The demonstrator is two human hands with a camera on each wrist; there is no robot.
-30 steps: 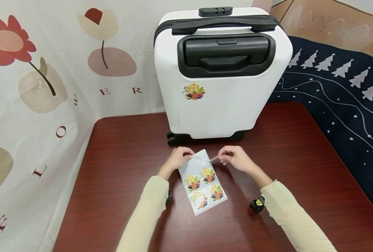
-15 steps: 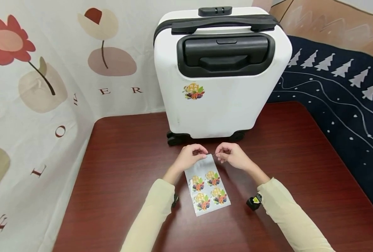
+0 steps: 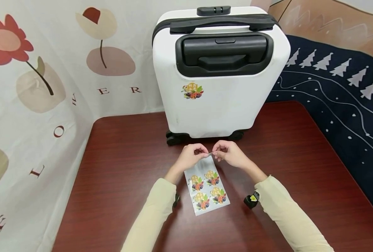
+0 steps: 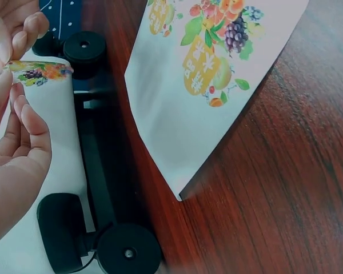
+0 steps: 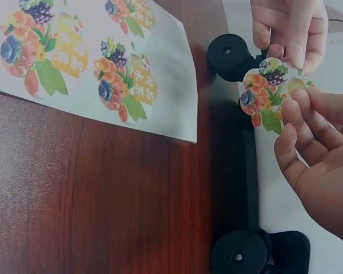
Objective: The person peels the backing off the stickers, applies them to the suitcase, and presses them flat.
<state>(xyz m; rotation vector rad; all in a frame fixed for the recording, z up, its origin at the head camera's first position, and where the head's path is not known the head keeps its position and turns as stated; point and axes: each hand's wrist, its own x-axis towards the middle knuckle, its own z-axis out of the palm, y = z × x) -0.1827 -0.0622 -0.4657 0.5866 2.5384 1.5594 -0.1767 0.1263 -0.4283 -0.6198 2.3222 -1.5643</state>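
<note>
Both hands meet over the top end of a white sticker sheet (image 3: 206,189) in the head view. Between them is a round fruit sticker (image 5: 263,97), printed with berries, leaves and yellow lettering. My left hand (image 3: 191,155) pinches one side of it with thumb and fingertips, and my right hand (image 3: 231,154) pinches the other side. From the left wrist the sticker (image 4: 43,74) appears nearly edge-on. The sheet lies on the table below, apart from the fingers, with several similar stickers on it.
A white suitcase (image 3: 217,105) with black wheels (image 3: 173,138) stands upright on the brown table (image 3: 126,175), just beyond the hands. One fruit sticker (image 3: 192,91) is on its front. Printed cloths hang behind, left and right.
My left hand has left the sheet's upper left corner and moved right to grip the sticker, which the right hand alone held. The sheet has shifted slightly right.
</note>
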